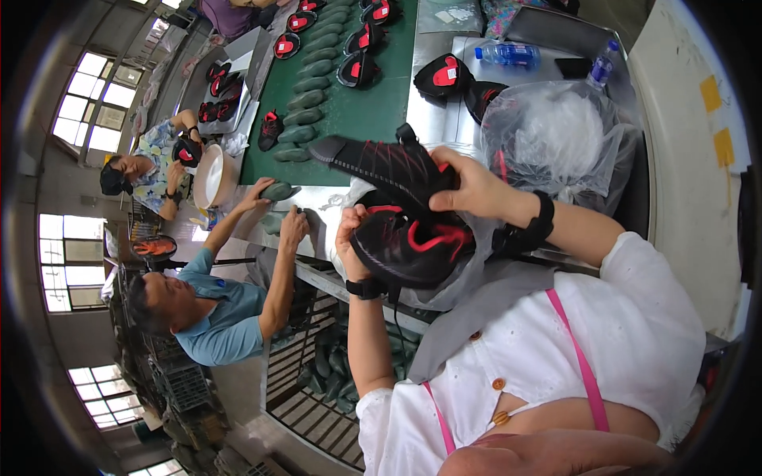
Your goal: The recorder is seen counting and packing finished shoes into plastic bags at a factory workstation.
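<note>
A black shoe upper with red stitching (373, 168) is in my right hand (476, 189), gripped at its heel end with the thumb on the near side. Its toe points left. Just below it, my left hand (348, 239) has its fingers closed on the edge of a second black shoe upper with a red lining (405, 252). This one lies lower, over clear plastic, and the two uppers overlap. Part of the second upper is hidden by the first one and by my hands.
A green conveyor belt (337, 103) carries green shoe lasts (298, 133) and several black-and-red uppers. To the right are a clear plastic bag (567, 139) and a water bottle (508, 54). At left, a co-worker in a blue shirt (222, 309) handles a last. A crate of lasts stands below.
</note>
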The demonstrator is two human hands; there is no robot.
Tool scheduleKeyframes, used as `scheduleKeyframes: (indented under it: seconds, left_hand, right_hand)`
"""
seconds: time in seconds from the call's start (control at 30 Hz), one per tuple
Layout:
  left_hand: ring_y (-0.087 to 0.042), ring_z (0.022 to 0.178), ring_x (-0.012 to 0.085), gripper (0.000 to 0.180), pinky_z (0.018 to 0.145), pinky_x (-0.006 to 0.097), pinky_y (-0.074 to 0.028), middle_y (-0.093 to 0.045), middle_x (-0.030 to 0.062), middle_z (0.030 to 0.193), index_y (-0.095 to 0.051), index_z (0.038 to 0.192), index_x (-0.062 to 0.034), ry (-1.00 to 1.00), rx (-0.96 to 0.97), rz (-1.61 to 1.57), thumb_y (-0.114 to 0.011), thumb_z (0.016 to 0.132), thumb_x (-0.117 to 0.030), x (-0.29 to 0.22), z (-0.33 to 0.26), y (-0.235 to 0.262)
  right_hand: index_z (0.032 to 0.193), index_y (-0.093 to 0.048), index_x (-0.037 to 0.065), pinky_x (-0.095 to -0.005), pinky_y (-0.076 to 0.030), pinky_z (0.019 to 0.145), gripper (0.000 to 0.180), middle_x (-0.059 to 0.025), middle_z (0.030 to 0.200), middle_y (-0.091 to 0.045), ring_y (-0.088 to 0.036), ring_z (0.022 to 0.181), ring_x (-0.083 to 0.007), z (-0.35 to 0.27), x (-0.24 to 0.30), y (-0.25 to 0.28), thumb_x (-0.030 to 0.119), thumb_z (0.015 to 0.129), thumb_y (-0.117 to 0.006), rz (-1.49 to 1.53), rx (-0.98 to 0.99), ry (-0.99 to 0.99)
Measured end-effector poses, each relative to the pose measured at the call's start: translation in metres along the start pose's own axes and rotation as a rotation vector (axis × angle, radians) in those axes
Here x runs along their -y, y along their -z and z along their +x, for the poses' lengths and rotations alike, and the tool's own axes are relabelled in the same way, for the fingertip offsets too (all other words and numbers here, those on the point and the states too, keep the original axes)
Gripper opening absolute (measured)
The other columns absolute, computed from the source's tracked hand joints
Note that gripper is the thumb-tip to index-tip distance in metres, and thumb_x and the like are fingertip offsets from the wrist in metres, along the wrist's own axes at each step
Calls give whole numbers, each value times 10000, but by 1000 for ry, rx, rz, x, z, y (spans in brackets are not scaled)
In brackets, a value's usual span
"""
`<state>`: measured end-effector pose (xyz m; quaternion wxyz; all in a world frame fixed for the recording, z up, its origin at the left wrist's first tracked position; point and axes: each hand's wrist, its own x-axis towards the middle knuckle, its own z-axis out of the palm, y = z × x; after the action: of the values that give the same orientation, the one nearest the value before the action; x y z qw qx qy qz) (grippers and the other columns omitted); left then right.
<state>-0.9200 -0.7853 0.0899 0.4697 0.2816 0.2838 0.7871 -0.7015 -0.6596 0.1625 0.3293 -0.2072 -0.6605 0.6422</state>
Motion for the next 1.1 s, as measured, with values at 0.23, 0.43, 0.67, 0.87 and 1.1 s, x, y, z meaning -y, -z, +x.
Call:
scheduleKeyframes:
  seconds: [0.23, 0.43, 0.67, 0.87, 1.1]
  left_hand:
    - [-336, 1266, 340, 286, 1034, 457, -287, -258, 162, 1430, -440, 526, -66, -153, 47, 217, -574, 731, 80, -30, 43, -42]
    - [-615, 843, 235, 172, 768, 344, -512, -627, 137, 918, -481, 716, -84, -144, 89, 353, -531, 834, 32, -33, 124, -28]
    - [-554, 777, 145, 230, 680, 274, -481, -561, 57, 952, -538, 942, -80, 37, -70, 310, -492, 787, 84, 70, 199, -22]
    - [-484, 1133, 205, 495, 879, 323, -441, -491, 108, 1256, -483, 1234, -49, -12, 376, 1252, -433, 768, 110, 67, 148, -21]
    - [-603, 749, 207, 195, 762, 306, -470, -630, 132, 751, -585, 767, 33, 486, 188, 806, -398, 720, 59, -27, 79, -30]
  right_hand:
    - [985, -495, 8, -332, -427, 785, 526, -129, 1101, -408, -512, 859, -234, 5, 15, 71, 253, 622, -787, -515, -142, 169]
    - [863, -469, 53, -390, -445, 792, 435, -161, 1188, -366, -500, 1015, -355, 9, 38, 111, 101, 554, -770, -899, -162, 176]
    - [969, -483, 46, -408, -411, 887, 495, -179, 1235, -353, -439, 1092, -390, 36, -15, 146, 84, 562, -762, -1104, -333, 92]
    - [1121, -488, 49, -402, -335, 982, 556, -194, 1278, -354, -354, 1193, -374, 30, -6, 137, 168, 636, -732, -1117, -1, 107]
    - [956, -585, 34, -376, -447, 813, 217, -119, 970, -585, -542, 958, -314, 9, -3, 1, 174, 791, -597, -652, 724, 312]
